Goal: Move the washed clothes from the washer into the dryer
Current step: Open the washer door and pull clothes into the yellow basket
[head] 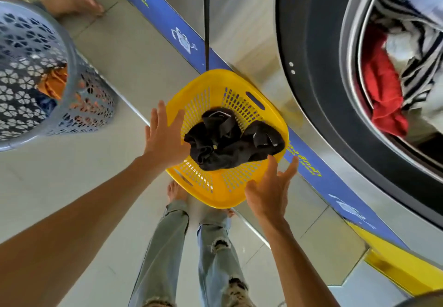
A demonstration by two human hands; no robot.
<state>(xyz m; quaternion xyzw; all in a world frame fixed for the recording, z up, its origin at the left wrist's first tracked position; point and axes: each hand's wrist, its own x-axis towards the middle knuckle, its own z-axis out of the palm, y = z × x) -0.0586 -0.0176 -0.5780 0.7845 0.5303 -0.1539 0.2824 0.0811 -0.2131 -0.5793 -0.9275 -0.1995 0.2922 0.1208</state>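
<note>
Black clothes (230,141) lay in yellow basket (223,194) between left hand (165,134) and right hand (268,191), both grips spread wide, holding nothing.

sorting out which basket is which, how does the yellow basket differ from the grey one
The yellow basket is shallow with slotted walls and holds only dark clothes; the grey basket is tall, with petal-shaped holes, and shows orange and blue fabric inside. The yellow basket sits between the open left hand and right hand; the grey one stands apart. Both are perforated plastic on the tiled floor.
</note>
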